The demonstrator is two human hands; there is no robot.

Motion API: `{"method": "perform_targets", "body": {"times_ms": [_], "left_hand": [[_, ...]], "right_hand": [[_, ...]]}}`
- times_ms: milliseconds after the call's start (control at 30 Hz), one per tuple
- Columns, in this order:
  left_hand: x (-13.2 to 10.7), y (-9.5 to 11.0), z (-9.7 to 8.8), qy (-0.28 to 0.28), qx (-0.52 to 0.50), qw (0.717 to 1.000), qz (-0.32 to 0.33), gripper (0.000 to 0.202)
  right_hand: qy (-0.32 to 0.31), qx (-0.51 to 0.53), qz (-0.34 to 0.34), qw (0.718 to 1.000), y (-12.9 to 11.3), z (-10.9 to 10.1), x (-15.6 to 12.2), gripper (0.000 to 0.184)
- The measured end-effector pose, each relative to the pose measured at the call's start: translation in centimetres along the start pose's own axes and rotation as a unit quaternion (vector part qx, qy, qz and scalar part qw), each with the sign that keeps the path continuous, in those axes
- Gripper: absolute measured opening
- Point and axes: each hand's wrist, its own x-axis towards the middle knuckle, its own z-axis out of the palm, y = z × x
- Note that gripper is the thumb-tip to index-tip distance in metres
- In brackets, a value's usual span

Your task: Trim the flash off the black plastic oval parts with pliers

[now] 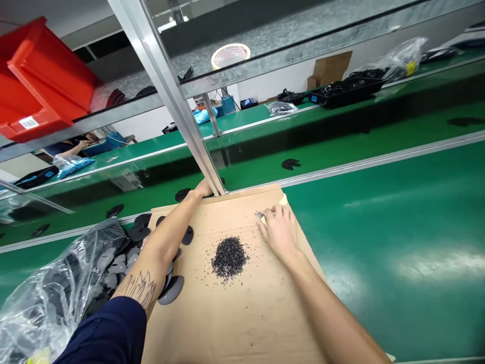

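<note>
My left hand [203, 189] reaches over the far edge of the cardboard sheet [227, 323], partly behind the metal post [178, 106]. Its fingers are hidden there; a bit of something dark shows just past the post. My right hand [281, 230] rests on the cardboard's right side, closed around small pliers [261, 216] whose metal jaws point left. Between my arms lies a heap of tiny black plastic bits [229, 257], with crumbs scattered around it. Flat black rounded pieces [172, 290] lie under and beside my left forearm.
A clear plastic bag [49, 283] with more dark pieces sits at the left. Beyond the cardboard runs a green belt [250, 169] carrying several black pieces. A red bin [41, 81] and a tape roll [230, 54] stand on the overhead shelf. Another person's arm [78, 148] shows far left.
</note>
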Motion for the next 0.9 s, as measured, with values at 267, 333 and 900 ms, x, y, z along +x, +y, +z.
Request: {"method": "perform_targets", "body": {"times_ms": [267,333,900], "left_hand": [[-5.9,-0.6,-6.0,0.091,0.139,0.982,-0.086,0.008],[-8.5,-0.1,-7.9,0.081,0.139,0.984,-0.08,0.008],[-21.6,3.3,-1.6,-0.049,0.231,0.97,0.053,0.015]], "right_hand": [[0.097,0.125,-0.08,0.984,-0.8,-0.2,0.2,0.036],[0.126,0.168,-0.118,0.97,-1.7,-0.4,0.0,0.037],[-0.035,0.535,-0.045,0.843,-5.3,-0.9,-2.0,0.031]]}}
